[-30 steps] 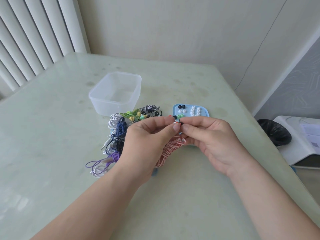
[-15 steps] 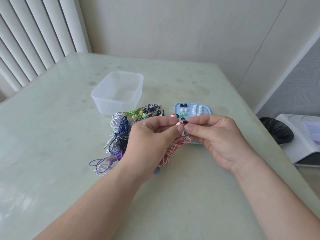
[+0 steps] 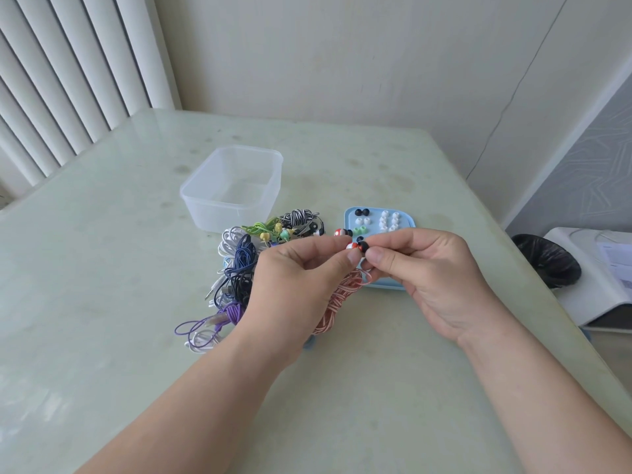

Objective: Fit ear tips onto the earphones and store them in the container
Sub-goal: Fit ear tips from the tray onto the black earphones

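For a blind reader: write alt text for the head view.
The left hand pinches a red-and-white earbud while the right hand holds a black ear tip against it, above a table. Behind lie tangled earphones, a blue tip tray and a clear container.

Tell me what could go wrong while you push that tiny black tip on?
1. The tip is pinched only between the right hand's fingertips against the earbud in the left hand; it could pop loose and roll off the table.
2. The cord hangs beside the pile of other earphones and might snag.
3. The right hand is just over the tray; a bump may scatter its loose tips.
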The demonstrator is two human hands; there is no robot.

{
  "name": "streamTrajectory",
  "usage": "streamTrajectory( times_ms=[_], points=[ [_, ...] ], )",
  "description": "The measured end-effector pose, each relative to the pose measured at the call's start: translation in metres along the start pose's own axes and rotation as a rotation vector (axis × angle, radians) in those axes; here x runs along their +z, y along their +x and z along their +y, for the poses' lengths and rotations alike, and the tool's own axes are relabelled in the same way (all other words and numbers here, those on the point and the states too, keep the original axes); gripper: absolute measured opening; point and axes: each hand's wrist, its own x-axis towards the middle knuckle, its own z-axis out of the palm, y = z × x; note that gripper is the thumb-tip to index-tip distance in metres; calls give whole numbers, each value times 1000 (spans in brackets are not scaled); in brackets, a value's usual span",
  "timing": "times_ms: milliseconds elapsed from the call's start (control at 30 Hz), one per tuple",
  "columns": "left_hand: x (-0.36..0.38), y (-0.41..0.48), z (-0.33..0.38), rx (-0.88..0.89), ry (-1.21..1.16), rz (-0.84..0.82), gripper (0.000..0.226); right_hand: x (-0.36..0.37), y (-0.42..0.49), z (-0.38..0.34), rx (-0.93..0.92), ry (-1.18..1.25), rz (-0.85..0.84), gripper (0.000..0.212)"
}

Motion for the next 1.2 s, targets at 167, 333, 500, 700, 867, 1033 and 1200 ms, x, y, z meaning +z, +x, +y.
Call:
streamTrajectory(
  times_ms=[167,333,500,700,867,1033,1200],
  points=[
    [1,-1,0,15,-9,-8,11,5,-2,-1,-42,6,26,16],
    [1,-2,0,31,-32,7,12,9,-4,-1,-56,39,25,22],
    [2,-3,1,40,-72,33,13,10,-5,6,-49,70,69,17],
    [5,-3,0,75,-79,58,12,13,-7,11,-64,109,118,17],
    [5,-3,1,75,-114,51,13,16,-7,13,-49,159,96,16],
    [5,-3,0,52,-124,28,14,15,-6,15,-34,132,100,13],
    [5,-3,-1,54,-82,45,15,16,-8,18,-32,129,110,14]
  ],
)
